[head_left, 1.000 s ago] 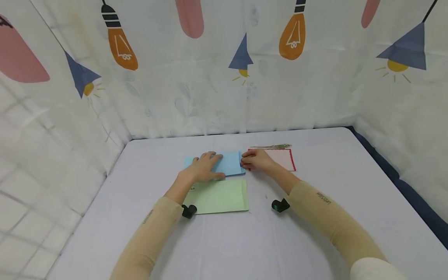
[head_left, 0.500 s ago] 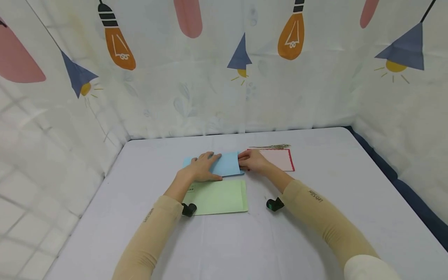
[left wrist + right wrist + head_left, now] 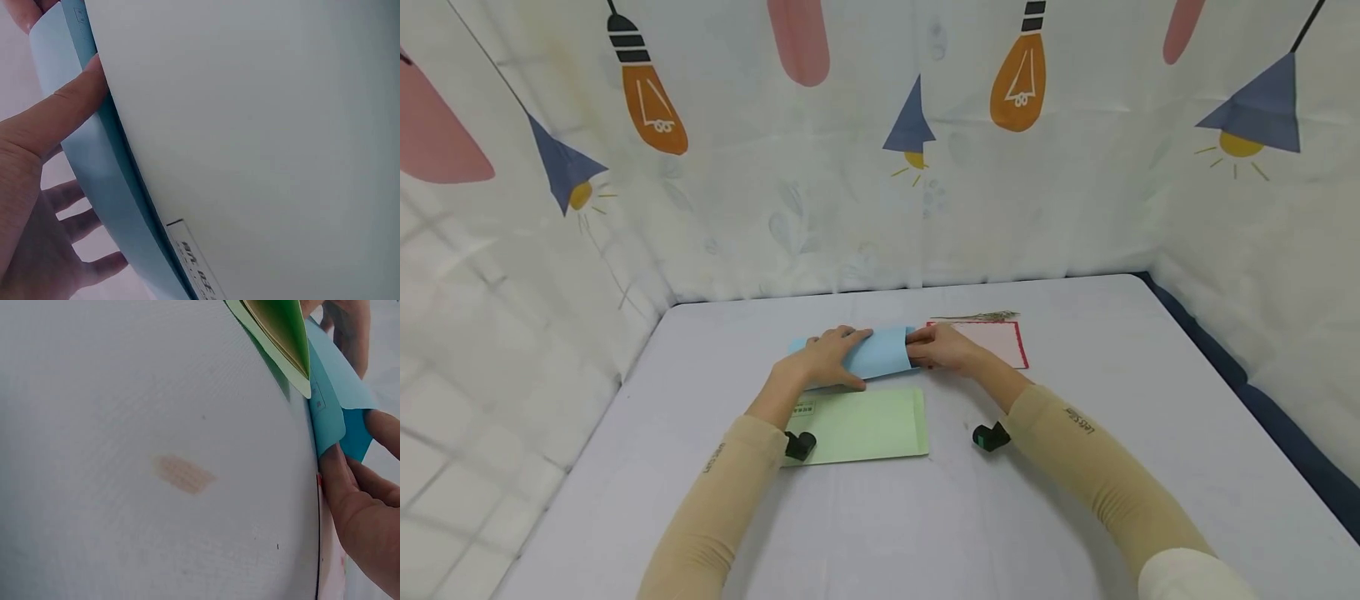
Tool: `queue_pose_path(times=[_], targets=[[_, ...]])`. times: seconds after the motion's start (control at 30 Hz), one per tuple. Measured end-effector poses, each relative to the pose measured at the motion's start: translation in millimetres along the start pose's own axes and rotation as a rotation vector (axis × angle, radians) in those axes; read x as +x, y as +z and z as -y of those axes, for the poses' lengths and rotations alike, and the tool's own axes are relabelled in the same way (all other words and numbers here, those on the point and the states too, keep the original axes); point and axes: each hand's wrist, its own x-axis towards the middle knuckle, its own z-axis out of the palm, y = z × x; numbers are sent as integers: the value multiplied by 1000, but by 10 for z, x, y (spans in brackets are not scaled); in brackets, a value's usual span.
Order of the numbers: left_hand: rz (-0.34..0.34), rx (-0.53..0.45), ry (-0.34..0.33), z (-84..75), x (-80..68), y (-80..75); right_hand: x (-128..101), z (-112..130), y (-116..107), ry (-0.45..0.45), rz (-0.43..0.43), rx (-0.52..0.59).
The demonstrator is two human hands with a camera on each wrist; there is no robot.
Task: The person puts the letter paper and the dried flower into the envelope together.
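Compared with a second ago, the right end of the light-blue paper envelope (image 3: pixel 883 353) now bows upward into a gaping mouth, and the right hand (image 3: pixel 946 347) has slipped its fingertips there; paper hides them partly, so whether that grip pinches anything I cannot tell. The left hand (image 3: pixel 831 358) stays spread wide across the envelope, thumb along its near side. The envelope lies toward the far edge of the white-covered bench (image 3: pixel 985 508), left of that edge's middle, its panel curved, a deeper blue showing inside. A pale-green paper envelope (image 3: pixel 865 425) sits just nearer the front edge; a red-bordered pink sheet (image 3: pixel 1003 340) lies toward the far right corner.
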Motion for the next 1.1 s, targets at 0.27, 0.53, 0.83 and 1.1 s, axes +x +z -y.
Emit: queue_pose_path(times=[0.27,0.53,0.83,1.1], targets=[[18,27,-16,29,55,2,-39,-62,-12,-39,33,122],[29,19,-19,3,47,-19,-172,-149,-156,-81,39,251],[42,15,-26,-26,18,-41,-373,-215,-433,-49,-27,235],[48,14,-29,-54,31,-58,-502,-310,-745,-27,-69,150]])
